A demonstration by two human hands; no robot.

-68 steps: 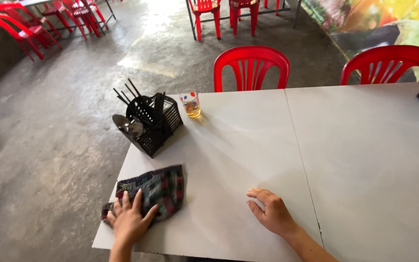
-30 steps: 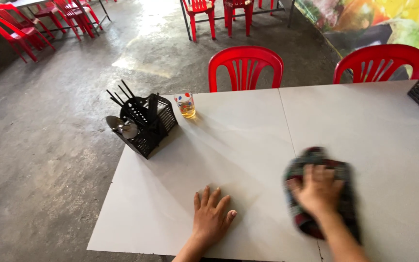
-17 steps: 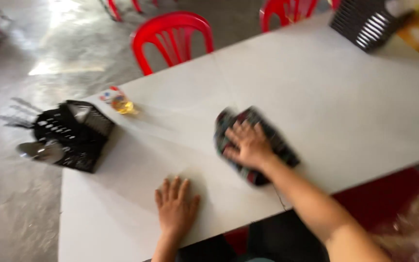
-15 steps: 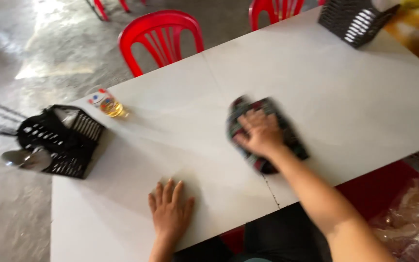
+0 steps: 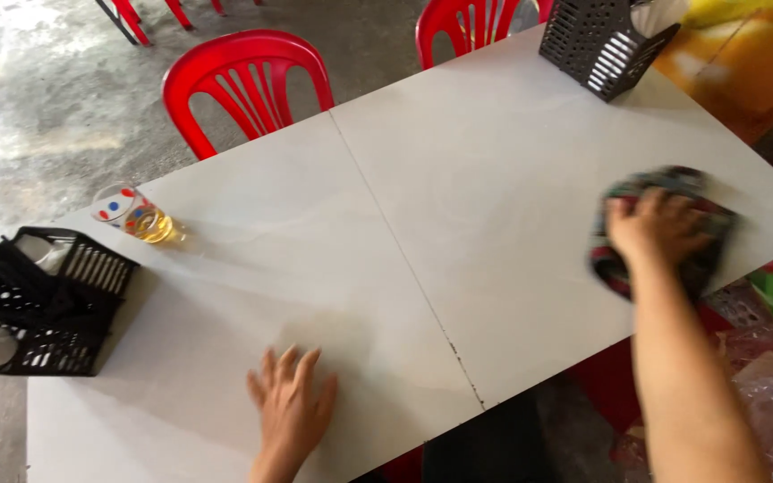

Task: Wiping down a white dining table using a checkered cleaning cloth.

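Checked cloth [image 5: 664, 228], dark with red and green in it, lies bunched near the right-hand end of the pale grey table [image 5: 458, 188], close to the near edge. The person's right hand [image 5: 655, 228] lies flat on top of the cloth, fingers slightly apart and pressing it to the surface, arm stretched out across the table's near edge. The left hand [image 5: 290, 413] rests palm down on bare tabletop by the near edge, well apart from the cloth, fingers spread. A seam runs across the table between the two hands. Towards the far left edge stands a small glass [image 5: 133, 215] with dots, holding amber liquid. Just beside it, at the left end, sits a black slotted cutlery caddy [image 5: 42, 309]. A second black caddy [image 5: 603, 40] stands at the far right corner. Two red plastic chairs [image 5: 243, 85] are drawn up along the far edge.
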